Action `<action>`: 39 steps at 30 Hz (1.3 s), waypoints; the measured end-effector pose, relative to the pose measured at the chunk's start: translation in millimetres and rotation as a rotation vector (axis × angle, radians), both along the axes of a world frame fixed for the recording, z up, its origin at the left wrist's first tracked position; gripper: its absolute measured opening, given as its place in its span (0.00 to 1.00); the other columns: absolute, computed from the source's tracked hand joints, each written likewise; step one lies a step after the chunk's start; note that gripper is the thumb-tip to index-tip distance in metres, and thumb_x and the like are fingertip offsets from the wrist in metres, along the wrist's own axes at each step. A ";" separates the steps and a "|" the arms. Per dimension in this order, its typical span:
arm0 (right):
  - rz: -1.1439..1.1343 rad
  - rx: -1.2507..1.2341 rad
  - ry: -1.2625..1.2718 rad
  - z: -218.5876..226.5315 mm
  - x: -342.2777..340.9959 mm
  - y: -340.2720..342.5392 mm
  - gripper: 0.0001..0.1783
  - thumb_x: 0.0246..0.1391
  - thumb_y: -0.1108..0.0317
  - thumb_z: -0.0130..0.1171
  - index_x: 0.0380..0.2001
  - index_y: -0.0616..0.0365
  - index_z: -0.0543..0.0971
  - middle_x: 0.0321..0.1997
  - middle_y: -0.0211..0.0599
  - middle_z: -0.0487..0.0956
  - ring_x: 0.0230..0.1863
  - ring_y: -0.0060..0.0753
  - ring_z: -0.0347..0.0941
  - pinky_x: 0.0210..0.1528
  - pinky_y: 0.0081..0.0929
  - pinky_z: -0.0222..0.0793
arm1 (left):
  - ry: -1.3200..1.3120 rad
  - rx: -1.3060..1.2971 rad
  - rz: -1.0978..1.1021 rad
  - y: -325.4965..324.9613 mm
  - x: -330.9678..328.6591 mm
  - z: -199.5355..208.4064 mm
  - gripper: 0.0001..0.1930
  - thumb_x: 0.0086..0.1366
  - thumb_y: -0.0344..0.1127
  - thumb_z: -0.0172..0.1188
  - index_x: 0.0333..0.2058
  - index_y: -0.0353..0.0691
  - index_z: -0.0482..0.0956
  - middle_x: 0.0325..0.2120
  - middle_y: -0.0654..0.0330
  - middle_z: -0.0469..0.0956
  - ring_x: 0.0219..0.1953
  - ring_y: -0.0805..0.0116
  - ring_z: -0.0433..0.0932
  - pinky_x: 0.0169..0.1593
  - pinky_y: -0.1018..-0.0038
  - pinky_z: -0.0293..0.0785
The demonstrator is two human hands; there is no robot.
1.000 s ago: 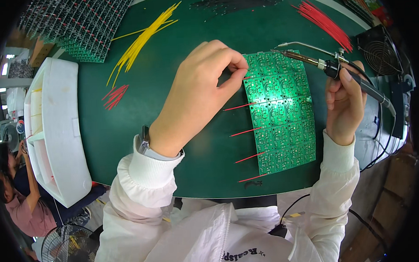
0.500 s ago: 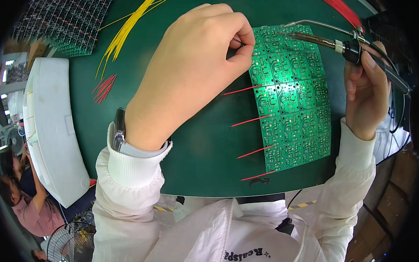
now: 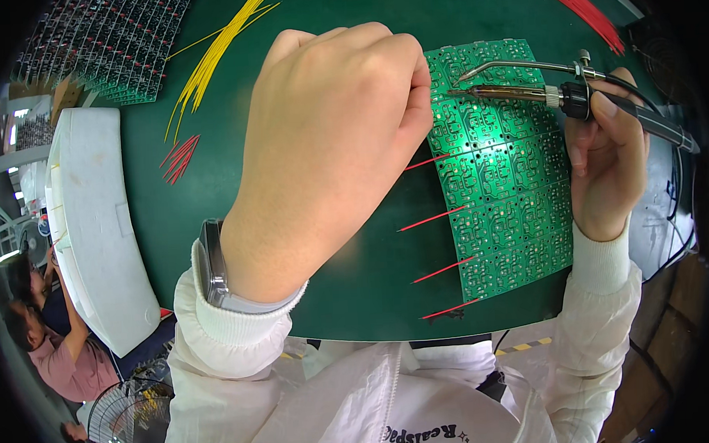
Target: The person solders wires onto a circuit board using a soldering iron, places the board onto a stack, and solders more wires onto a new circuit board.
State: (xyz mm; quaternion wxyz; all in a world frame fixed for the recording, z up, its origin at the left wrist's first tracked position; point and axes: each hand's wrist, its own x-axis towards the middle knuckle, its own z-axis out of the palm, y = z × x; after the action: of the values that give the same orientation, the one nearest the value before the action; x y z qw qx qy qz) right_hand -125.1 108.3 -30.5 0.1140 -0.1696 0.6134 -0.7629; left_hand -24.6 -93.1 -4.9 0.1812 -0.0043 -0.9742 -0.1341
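Observation:
A green circuit-board panel point(image 3: 510, 208) lies on the table, with several short red wires point(image 3: 432, 218) sticking out from its left edge. My right hand point(image 3: 611, 154) grips a soldering iron point(image 3: 577, 100) from the right side. Alongside the iron's shaft runs a thin bent metal tube point(image 3: 513, 64). The iron's tip is over the upper left part of the panel. My left hand point(image 3: 340, 136) is closed in a pinch at the panel's upper left edge. Its back hides the fingertips and whatever they hold.
Yellow wires point(image 3: 216, 58) and a small pile of red wires point(image 3: 182, 159) lie to the left. A long red wire bundle point(image 3: 585, 14) is at the far right. Populated boards point(image 3: 102, 47) sit far left, above a white curved casing point(image 3: 105, 222). Other people point(image 3: 66, 349) are beyond the table.
The soldering iron's tip has come left and nearer, closer to my left fingers. My left hand has turned, hiding the dark thin piece seen between its fingers. The panel appears slightly lower in view.

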 end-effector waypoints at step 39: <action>-0.157 0.028 0.048 -3.5 5.5 -9.6 0.09 0.46 0.66 0.56 0.26 0.62 0.76 0.13 0.28 0.68 0.11 0.15 0.58 0.13 0.12 0.48 | -0.016 -0.028 -0.258 -2.5 -19.5 5.9 0.05 0.47 0.25 0.61 0.24 0.38 0.73 0.21 0.64 0.73 0.24 0.69 0.72 0.33 0.75 0.63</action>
State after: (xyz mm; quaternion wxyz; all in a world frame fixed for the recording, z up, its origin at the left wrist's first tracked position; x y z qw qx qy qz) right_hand -119.7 98.8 -34.0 0.0416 -0.1378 0.6379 -0.7565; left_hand -44.0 -95.6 1.0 0.1548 -0.1311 -0.9687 -0.1428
